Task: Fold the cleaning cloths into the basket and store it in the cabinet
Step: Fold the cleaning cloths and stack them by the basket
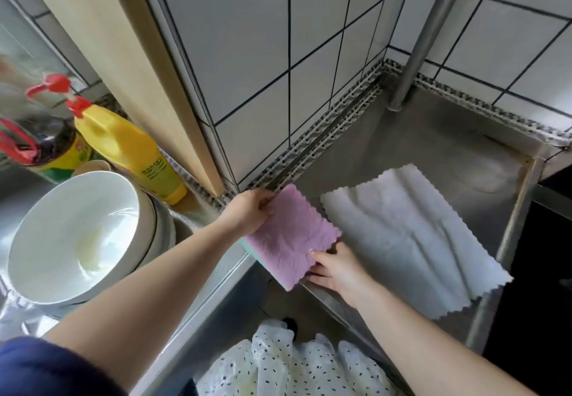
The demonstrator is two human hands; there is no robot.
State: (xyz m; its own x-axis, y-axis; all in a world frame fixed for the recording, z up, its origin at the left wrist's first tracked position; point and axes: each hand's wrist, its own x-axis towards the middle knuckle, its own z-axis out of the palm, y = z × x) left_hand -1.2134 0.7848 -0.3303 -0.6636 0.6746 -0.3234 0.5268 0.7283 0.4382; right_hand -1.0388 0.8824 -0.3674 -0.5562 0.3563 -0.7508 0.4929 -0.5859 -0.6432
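A folded pink cloth (pixel 291 237) with a green layer showing under its left edge lies at the near left corner of the steel counter (pixel 433 148). My left hand (pixel 247 213) grips its far left corner, thumb on top. My right hand (pixel 337 268) holds its near right edge, fingers partly under the cloth. A white cloth (pixel 411 234) with scalloped edges lies spread flat to the right, its near corner hanging over the counter's front edge. No basket or cabinet interior is in view.
White bowls (pixel 77 241) are stacked at the left, with a yellow bottle (pixel 136 154) and a dark bottle (pixel 46 145) behind them. A wooden panel (pixel 130 64) and tiled walls close the corner. A steel pole (pixel 421 42) stands at the back right.
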